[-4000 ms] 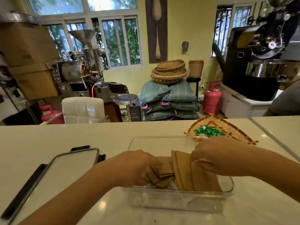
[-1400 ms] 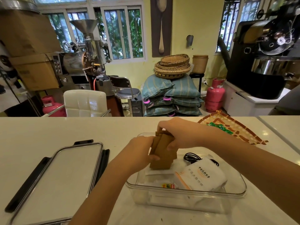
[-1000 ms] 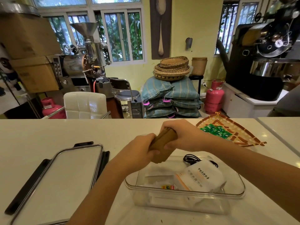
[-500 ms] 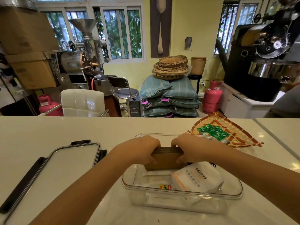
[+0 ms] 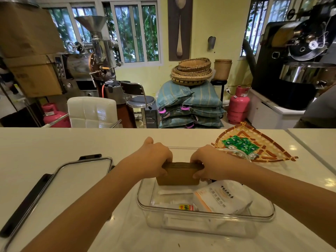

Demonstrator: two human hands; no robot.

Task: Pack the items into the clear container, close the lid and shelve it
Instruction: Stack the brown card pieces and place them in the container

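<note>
- A glossy white surface (image 5: 54,142) is seen spanning the whole foreground.
- The clear container (image 5: 209,215) is set on it near the front, right of centre.
- The lid (image 5: 76,179), with black clasps, is laid flat at the left, apart from the container.
- A woven fan-shaped tray (image 5: 269,155) is placed at the far right, just behind the container.
</note>
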